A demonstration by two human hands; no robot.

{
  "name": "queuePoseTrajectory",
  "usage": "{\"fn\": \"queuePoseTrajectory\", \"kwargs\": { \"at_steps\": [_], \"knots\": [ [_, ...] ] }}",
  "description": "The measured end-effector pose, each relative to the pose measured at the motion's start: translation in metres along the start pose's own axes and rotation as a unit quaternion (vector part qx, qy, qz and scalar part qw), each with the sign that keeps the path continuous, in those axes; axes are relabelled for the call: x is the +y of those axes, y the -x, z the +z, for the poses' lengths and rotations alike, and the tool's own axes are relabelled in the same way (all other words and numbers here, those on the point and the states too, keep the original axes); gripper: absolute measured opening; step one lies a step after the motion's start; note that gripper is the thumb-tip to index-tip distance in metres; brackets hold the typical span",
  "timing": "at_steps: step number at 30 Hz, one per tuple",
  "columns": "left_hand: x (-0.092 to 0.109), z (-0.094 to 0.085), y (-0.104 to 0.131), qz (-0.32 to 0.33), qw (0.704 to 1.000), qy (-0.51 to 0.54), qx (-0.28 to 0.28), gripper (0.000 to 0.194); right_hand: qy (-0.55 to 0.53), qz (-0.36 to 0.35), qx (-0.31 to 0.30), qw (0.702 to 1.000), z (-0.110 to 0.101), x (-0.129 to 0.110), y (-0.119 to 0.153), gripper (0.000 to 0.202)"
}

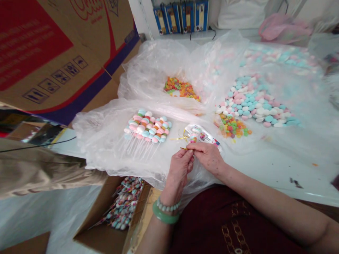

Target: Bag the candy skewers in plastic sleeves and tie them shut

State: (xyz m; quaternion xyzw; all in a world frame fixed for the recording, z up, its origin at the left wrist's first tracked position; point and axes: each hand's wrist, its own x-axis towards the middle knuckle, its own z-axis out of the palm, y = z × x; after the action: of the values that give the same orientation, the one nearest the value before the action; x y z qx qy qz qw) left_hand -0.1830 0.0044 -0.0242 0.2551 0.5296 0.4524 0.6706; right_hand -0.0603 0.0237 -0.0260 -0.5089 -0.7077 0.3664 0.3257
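Note:
My left hand (180, 166) and my right hand (209, 157) meet at the table's near side, fingertips pinched together. A thin gold twist tie (183, 148) sticks out between them to the left. Just beyond my fingers lies a candy skewer (195, 133), its lower part hidden by my hands; it seems to be inside a clear wrapper. Beside it is a printed plastic packet (203, 135). More gold ties (181, 136) are on the plastic to the left. A row of marshmallow-like candy skewers (148, 127) with white sticks lies farther left.
Pink, blue and white candies (254, 102) are heaped on plastic sheeting (159, 53) at right, beside colourful candy rings (233, 126). Another ring pile (181, 88) lies farther back. A large carton (66, 53) stands at left. Below, an open box (99, 234) holds many finished-looking skewers.

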Motion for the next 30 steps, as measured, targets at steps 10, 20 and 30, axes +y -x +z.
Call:
{"fn": "queuePoseTrajectory", "kwargs": {
  "at_steps": [10, 20, 30],
  "knots": [
    [0.001, 0.013, 0.002, 0.109, 0.99, -0.005, 0.085, 0.043, -0.032, -0.063, 0.134, 0.989, 0.013, 0.001, 0.013, 0.025],
    [0.011, -0.005, 0.008, -0.088, 0.981, 0.048, -0.165, 0.037, -0.406, 0.132, -0.104, 0.898, -0.02, -0.004, 0.003, 0.034],
    [0.075, -0.026, 0.023, -0.163, 0.903, -0.254, -0.304, 0.025, 0.067, -0.287, -0.176, 0.939, -0.052, -0.031, 0.021, 0.016]
  ]
}}
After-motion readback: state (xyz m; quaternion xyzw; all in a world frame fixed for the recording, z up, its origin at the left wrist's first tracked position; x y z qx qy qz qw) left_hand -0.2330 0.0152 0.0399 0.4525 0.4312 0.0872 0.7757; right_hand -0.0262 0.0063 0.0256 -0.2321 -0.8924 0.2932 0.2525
